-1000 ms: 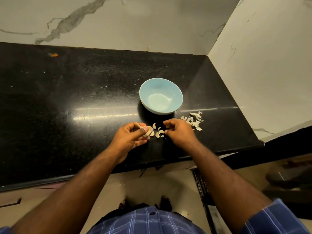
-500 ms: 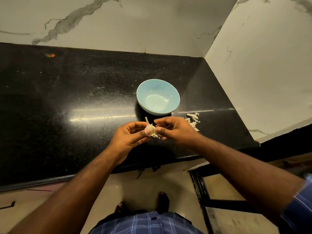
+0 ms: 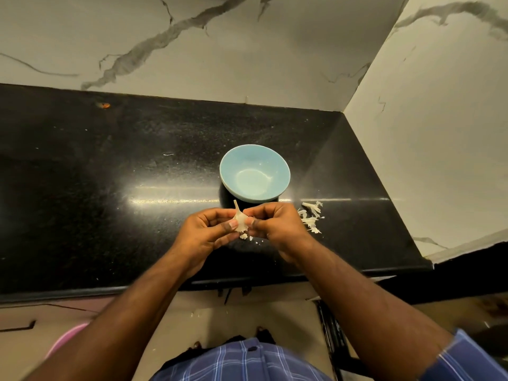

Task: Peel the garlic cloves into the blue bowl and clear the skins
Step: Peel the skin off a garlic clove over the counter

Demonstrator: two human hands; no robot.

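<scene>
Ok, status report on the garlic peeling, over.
Both hands, left and right, pinch the garlic. Bowl empty. Skins piled right of it; nothing in the way.

No legible text anywhere

The black speckled table (image 3: 110,202) carries a blue bowl (image 3: 254,173) just beyond the right hand (image 3: 275,226). A small pile of garlic skins (image 3: 312,217) lies just right of that hand, and a few pale scraps (image 3: 247,237) lie beneath it.
</scene>
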